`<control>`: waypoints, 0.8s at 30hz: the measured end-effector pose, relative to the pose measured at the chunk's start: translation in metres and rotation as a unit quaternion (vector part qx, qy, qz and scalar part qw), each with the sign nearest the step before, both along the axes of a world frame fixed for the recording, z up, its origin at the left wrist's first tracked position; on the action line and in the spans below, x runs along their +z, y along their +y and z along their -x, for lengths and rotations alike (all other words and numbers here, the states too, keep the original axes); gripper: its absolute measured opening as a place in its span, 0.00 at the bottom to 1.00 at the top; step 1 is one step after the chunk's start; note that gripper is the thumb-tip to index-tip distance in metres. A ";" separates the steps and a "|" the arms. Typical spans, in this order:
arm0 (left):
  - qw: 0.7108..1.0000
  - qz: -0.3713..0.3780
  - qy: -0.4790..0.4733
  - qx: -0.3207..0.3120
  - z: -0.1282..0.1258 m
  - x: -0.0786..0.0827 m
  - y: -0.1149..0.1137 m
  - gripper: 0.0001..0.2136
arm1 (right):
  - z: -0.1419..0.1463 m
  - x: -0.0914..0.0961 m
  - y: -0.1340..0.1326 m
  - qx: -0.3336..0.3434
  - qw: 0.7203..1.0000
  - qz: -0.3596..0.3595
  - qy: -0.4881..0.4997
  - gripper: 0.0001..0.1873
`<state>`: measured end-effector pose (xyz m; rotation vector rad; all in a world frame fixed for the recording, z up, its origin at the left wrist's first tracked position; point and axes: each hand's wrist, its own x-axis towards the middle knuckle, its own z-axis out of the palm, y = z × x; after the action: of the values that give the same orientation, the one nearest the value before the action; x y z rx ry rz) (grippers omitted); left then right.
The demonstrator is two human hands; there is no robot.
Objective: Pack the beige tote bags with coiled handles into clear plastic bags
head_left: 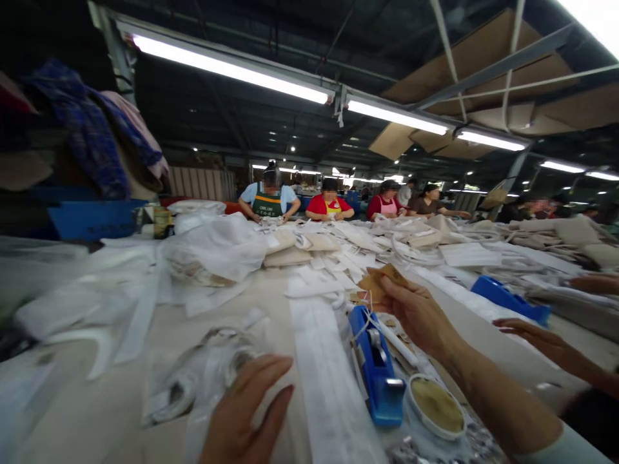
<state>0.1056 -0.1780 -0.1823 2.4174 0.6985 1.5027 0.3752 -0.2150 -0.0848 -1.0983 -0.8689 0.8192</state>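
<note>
My left hand [246, 415] lies flat near the table's front edge, fingers stretched out on a clear plastic bag [203, 380] with white items inside. My right hand [411, 309] reaches forward over the table and pinches a small stack of brown paper tags [382, 281] with thin strings hanging from them. Just under that hand lies a blue tagging gun [374, 364]. A small round tin of yellowish paste [435, 406] sits beside the gun. A long white strip of fabric [329, 380] runs between my two hands.
Another person's hands [541, 338] rest on the table at the right, near a second blue tool [507, 299]. Piles of white and beige fabric pieces [338, 248] cover the long table. Several workers [329, 203] sit at its far end. Blue bins [91, 216] stand at the left.
</note>
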 end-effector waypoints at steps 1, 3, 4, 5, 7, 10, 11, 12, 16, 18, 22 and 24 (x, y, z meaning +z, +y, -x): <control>0.999 0.020 -0.004 -0.029 -0.012 0.006 -0.002 0.15 | 0.014 -0.004 0.000 0.017 1.000 0.006 0.004 0.24; 0.995 0.082 -0.021 -0.049 -0.036 0.016 -0.003 0.17 | 0.041 -0.013 0.000 0.048 0.999 0.015 0.016 0.23; 0.992 0.114 -0.028 -0.048 -0.045 0.018 -0.004 0.16 | 0.053 -0.018 0.001 0.064 0.998 0.018 0.024 0.22; 0.988 0.146 -0.034 -0.040 -0.053 0.018 -0.005 0.16 | 0.064 -0.023 0.002 0.080 0.996 0.018 0.030 0.22; 0.977 0.207 -0.041 -0.018 -0.058 0.015 -0.006 0.13 | 0.082 -0.033 0.005 0.105 0.994 0.016 0.039 0.23; 0.961 0.270 -0.064 0.011 -0.051 0.006 -0.005 0.04 | 0.101 -0.044 0.010 0.119 0.991 0.015 0.057 0.25; 0.956 0.284 -0.079 0.013 -0.046 0.004 -0.003 0.01 | 0.105 -0.046 0.012 0.122 0.990 0.018 0.063 0.25; 0.949 0.299 -0.097 0.011 -0.041 0.003 -0.002 0.03 | 0.108 -0.048 0.013 0.125 0.990 0.022 0.067 0.25; 0.873 0.451 -0.171 -0.074 -0.024 0.005 0.003 0.05 | 0.112 -0.052 0.020 0.120 0.991 0.031 0.059 0.27; 0.815 0.530 -0.194 -0.127 -0.016 0.010 0.005 0.08 | 0.111 -0.054 0.022 0.100 0.993 0.032 0.055 0.28; 0.746 0.605 -0.220 -0.174 -0.004 0.019 0.010 0.14 | 0.108 -0.062 0.023 0.067 0.993 0.058 0.078 0.33; 0.717 0.630 -0.236 -0.184 0.002 0.021 0.013 0.15 | 0.107 -0.068 0.022 0.060 0.991 0.073 0.100 0.34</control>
<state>0.1040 -0.1648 -0.1611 0.9753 0.6918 0.8568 0.2678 -0.1931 -0.1523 -1.0768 -0.7200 1.0865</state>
